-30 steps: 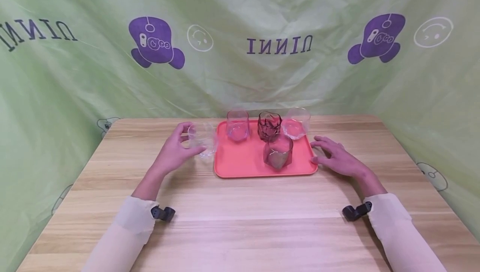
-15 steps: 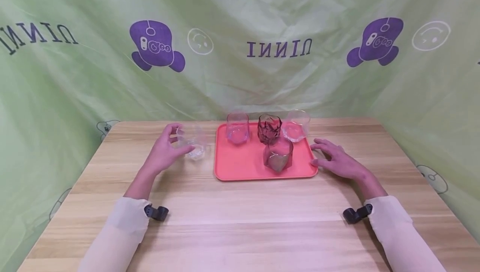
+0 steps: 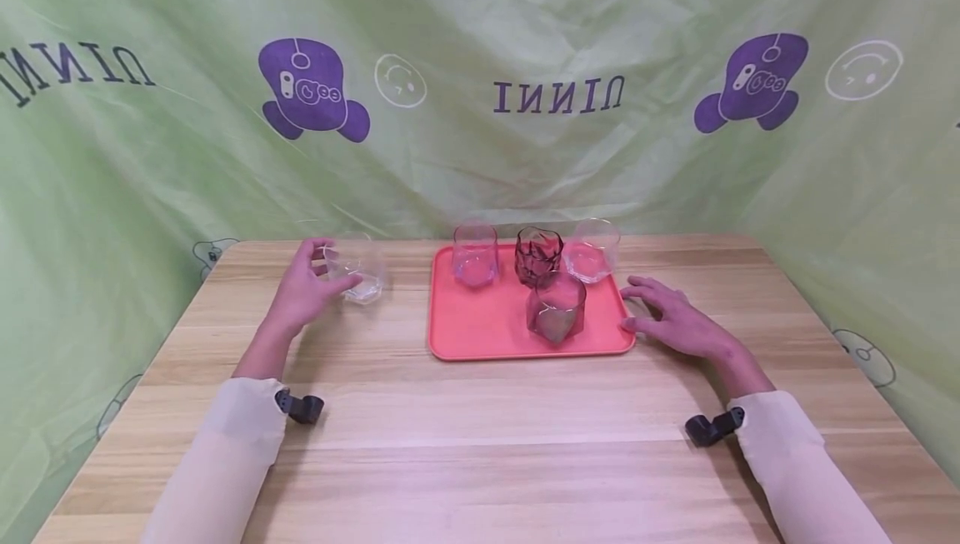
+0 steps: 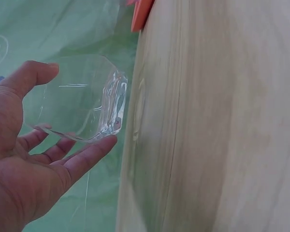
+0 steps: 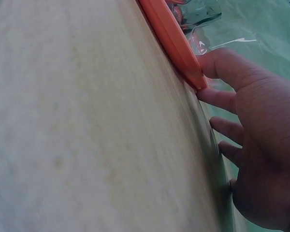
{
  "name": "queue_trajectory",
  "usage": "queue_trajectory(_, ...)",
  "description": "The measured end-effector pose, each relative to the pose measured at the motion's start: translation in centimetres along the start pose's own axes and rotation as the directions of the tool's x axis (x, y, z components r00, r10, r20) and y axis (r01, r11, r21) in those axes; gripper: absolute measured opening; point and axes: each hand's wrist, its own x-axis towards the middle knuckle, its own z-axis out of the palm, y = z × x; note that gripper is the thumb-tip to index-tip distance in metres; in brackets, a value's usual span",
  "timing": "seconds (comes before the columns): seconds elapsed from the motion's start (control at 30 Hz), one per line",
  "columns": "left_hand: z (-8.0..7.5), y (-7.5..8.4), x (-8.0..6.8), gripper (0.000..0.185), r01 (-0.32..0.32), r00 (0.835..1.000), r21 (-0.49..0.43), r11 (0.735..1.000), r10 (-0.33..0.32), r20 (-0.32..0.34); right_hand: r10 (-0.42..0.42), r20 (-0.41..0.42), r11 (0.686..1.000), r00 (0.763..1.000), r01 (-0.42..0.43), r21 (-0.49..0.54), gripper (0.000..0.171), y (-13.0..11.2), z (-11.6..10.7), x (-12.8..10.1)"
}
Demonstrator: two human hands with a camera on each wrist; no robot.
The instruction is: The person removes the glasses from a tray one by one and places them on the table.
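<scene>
My left hand (image 3: 306, 287) holds a clear faceted glass (image 3: 360, 271) between thumb and fingers, left of the tray. In the left wrist view the thumb is on one side of this glass (image 4: 77, 96) and the fingers are on the other, its base close to the tabletop. My right hand (image 3: 675, 316) rests at the right edge of a coral-red tray (image 3: 480, 344), thumb and index finger touching the rim. The tray bears a pinkish clear glass (image 3: 476, 257), a dark faceted glass (image 3: 538, 259), a smoky glass (image 3: 555, 311) and another clear glass (image 3: 592, 252).
The wooden table (image 3: 480, 444) runs back to a green printed curtain (image 3: 450, 161), which also hangs at both sides. The tray stands near the table's back edge, its glasses close together at the back and right.
My left hand has moved left with the clear glass, away from the tray's left edge. The right hand, tray and other glasses stay where they were.
</scene>
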Motion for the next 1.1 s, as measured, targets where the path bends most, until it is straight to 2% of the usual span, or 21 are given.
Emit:
queue_trajectory(0.3,-1.8,-1.5,0.2,0.089,0.051,0.997,0.031,0.998,-0.049,-0.062,0.011,0.003,1.0,1.0,-0.011,0.004,0.053,0.1,0.2,-0.2)
queue_trajectory(0.6,-3.3,-2.1,0.3,0.095,0.094,0.989,0.023,0.995,-0.091,-0.118,0.006,-0.006,1.0,1.0,-0.006,-0.007,0.055,0.3,0.2,0.0)
queue_trajectory(0.83,-4.0,-2.3,0.4,0.097,0.119,0.981,0.022,0.993,-0.114,-0.157,0.007,-0.008,1.0,1.0,-0.007,-0.014,0.054,0.1,0.1,0.1)
queue_trajectory(1.1,-4.3,-2.6,0.2,0.096,0.134,0.978,0.019,0.991,-0.129,-0.164,0.012,-0.001,1.0,1.0,-0.012,-0.002,0.056,-0.1,0.1,0.0)
